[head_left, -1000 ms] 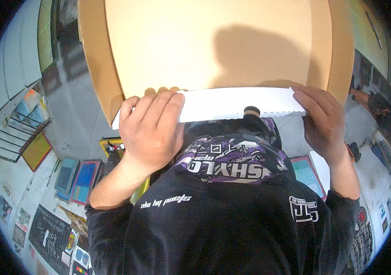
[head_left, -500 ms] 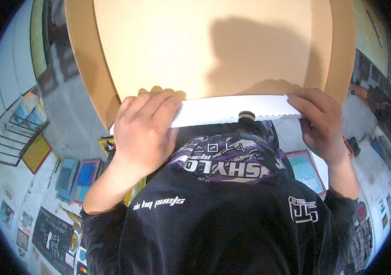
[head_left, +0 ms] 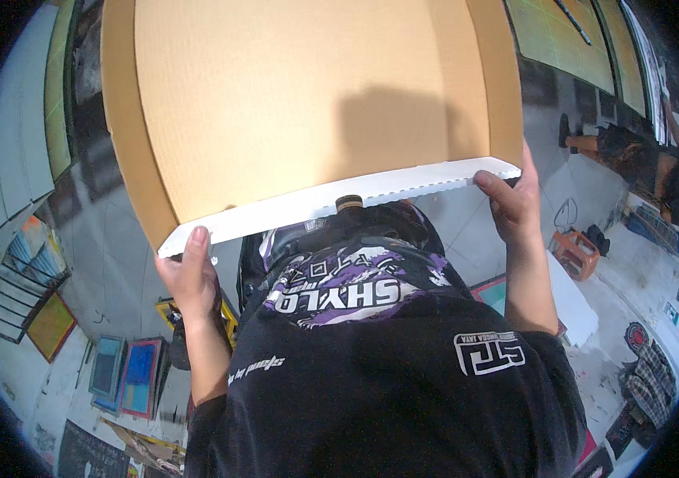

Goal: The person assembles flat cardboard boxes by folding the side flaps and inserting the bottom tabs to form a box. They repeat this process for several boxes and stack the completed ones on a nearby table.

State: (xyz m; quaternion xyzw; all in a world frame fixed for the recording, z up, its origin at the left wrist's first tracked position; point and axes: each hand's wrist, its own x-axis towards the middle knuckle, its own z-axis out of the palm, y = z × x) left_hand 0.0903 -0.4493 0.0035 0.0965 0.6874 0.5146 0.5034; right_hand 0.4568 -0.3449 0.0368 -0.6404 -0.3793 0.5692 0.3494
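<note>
A large, shallow cardboard box (head_left: 275,88), brown inside, is held up in front of my body with its open side facing me. A white flap (head_left: 275,208) runs along its near edge, with a row of small perforations on the right part. My left hand (head_left: 189,275) grips the near left corner, thumb on the white flap and fingers underneath. At the near right corner my right hand (head_left: 517,205) has its thumb over the flap, the other fingers hidden behind the side wall. A dark shadow falls on the right of the box's inside.
To the right stand an orange plastic stool (head_left: 577,253) and a person's legs (head_left: 606,147). Yellow-green panels (head_left: 558,36) lie at the upper right. On the left are a metal rack (head_left: 25,271) and framed screens (head_left: 140,378) in blue and red.
The box has moved left and tilted, its near left corner now lower. Both hands went from fingers folded over the near edge to holding its corners with thumbs on top.
</note>
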